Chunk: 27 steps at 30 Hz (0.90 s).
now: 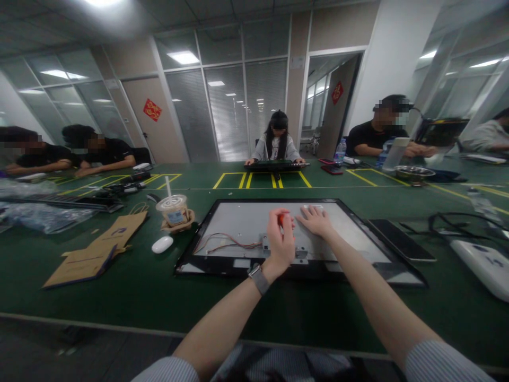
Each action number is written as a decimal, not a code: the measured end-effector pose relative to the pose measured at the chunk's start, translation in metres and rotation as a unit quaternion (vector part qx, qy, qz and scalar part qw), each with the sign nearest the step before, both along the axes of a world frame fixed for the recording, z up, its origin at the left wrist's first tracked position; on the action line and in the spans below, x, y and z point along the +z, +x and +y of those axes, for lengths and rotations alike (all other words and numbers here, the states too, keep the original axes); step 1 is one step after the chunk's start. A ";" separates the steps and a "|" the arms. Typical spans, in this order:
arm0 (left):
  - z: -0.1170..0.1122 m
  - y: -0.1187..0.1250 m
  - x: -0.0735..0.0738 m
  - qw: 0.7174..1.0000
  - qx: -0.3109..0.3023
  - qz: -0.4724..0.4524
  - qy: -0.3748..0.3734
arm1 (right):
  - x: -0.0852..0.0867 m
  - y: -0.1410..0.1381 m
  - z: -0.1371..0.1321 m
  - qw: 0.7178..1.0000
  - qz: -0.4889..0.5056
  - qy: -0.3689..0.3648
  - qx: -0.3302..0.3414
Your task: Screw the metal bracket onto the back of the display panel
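A flat display panel with a grey metal back and black border lies on the green table in front of me. My left hand, with a watch on the wrist, is closed around the red-orange handle of what looks like a screwdriver; its shaft is hidden. This hand is over a small metal bracket near the panel's near edge. Thin wires run leftward from the bracket across the metal. My right hand rests flat on the panel's back, fingers spread, holding nothing.
Left of the panel are a white oval case, a drink cup with a straw and a brown paper bag. A black phone and a white power strip lie rightward. Several people sit across the table.
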<state>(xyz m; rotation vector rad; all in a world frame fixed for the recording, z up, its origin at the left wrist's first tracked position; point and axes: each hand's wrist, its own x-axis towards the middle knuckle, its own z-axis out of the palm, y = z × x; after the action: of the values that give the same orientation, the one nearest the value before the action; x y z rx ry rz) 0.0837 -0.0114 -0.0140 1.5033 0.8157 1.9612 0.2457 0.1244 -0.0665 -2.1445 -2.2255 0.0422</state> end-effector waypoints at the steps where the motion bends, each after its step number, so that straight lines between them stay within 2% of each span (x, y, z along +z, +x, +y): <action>1: 0.000 0.001 -0.001 1.000 -0.007 -0.020 -0.008 | 0.000 0.000 0.000 1.000 0.001 -0.001 -0.001; 4: 0.000 0.004 -0.001 0.999 -0.013 -0.046 -0.025 | -0.001 0.000 0.001 1.000 0.002 -0.002 -0.003; 10: 0.001 0.002 0.004 1.000 -0.006 -0.027 -0.003 | -0.002 0.001 0.003 1.000 0.004 0.003 -0.005; 15: 0.000 -0.001 0.005 0.999 -0.008 0.040 -0.003 | -0.002 0.001 0.003 1.000 0.001 0.005 -0.004; 18: -0.002 -0.003 0.008 0.995 0.024 0.091 0.036 | -0.002 0.001 0.002 1.000 0.002 0.004 -0.003; 22: -0.004 -0.003 0.010 0.988 0.085 0.110 0.068 | -0.001 0.001 0.001 1.000 0.003 0.006 -0.003; 27: -0.003 -0.001 0.008 0.988 0.094 0.100 0.070 | -0.005 0.002 0.004 1.000 -0.001 0.018 -0.002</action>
<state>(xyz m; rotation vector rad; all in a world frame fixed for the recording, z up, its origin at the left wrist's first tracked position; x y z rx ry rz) 0.0824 -0.0147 -0.0061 1.7851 0.9529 2.0624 0.2474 0.1281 -0.0715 -2.1309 -2.2056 -0.0016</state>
